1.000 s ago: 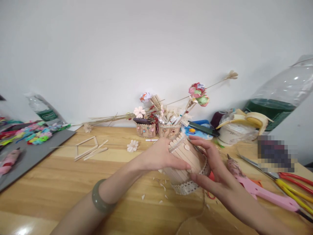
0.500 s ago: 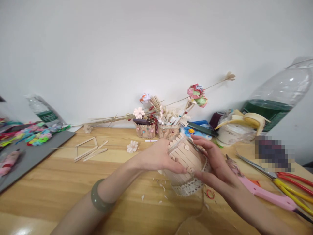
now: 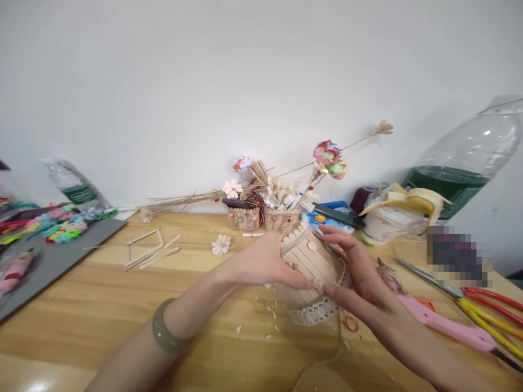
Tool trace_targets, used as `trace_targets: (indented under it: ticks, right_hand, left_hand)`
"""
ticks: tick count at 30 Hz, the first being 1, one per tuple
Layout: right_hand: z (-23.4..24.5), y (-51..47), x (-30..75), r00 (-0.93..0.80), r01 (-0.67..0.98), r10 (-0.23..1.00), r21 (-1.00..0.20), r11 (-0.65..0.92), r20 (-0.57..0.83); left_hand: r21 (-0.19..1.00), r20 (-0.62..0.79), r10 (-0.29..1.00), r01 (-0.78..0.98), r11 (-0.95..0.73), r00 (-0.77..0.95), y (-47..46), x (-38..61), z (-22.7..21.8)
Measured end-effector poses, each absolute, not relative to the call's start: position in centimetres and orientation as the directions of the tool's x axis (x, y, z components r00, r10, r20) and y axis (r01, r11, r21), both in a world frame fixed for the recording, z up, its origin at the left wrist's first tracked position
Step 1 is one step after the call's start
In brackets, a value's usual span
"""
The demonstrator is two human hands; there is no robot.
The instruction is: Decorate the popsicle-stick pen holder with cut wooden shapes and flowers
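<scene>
A small pot made of flat wooden sticks (image 3: pixel 307 261), trimmed with white lace (image 3: pixel 312 312) round its base and a little wooden heart near its rim, is tilted above the wooden table (image 3: pixel 102 305). My left hand (image 3: pixel 265 261) wraps round its left side, thumb on the front sticks. My right hand (image 3: pixel 357 272) clasps its right side, thumb meeting the left thumb low on the front. A green bangle (image 3: pixel 165 332) sits on my left wrist.
Two decorated stick pots with paper flowers (image 3: pixel 261 209) stand at the back. Loose sticks (image 3: pixel 151 247) and a paper flower (image 3: pixel 221 244) lie left. A pink glue gun (image 3: pixel 433 318), scissors (image 3: pixel 482 305), a red rubber band (image 3: pixel 350 324), a banana on a white cup (image 3: pixel 402 215) and a big bottle (image 3: pixel 469 158) are at the right; a grey board (image 3: pixel 49 256) lies left.
The pot has turned slightly in my hands and my right thumb has slid up to meet the left one. A red rubber band has come into sight below my right hand.
</scene>
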State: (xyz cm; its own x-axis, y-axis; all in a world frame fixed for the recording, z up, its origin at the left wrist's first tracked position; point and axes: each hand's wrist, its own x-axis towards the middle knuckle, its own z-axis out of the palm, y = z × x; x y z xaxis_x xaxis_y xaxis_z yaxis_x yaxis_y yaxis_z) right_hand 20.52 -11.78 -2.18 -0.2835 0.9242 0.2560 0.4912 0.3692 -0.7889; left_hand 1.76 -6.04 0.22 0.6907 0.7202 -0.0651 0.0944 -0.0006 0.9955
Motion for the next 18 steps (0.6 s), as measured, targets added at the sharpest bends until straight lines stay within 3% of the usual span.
trace_targets:
  ticks: [7, 13, 15, 18]
  right_hand:
    - [-2.03, -11.78, 20.46, -0.282, 0.497, 0.916, -0.773, 0.393, 0.284]
    - [-2.65, -11.91, 20.86, -0.276, 0.355, 0.882, -0.813, 0.462, 0.381]
    - [-2.82, -12.03, 20.88, -0.230, 0.421, 0.857, -0.746, 0.515, 0.462]
    - [-2.67, -12.39, 20.67, -0.146, 0.625, 0.760, -0.536, 0.567, 0.634]
  left_hand:
    - [0.994, -0.058, 0.732, 0.111, -0.024, 0.679, -5.92, 1.61, 0.43]
    - [0.996, -0.082, 0.699, 0.079, 0.037, 0.711, -5.50, 1.03, 0.73]
    - [0.997, -0.074, 0.685, 0.041, 0.064, 0.725, -5.45, 1.02, 0.70]
    - [0.997, -0.034, 0.726, -0.024, 0.069, 0.687, -5.59, 1.34, 0.50]
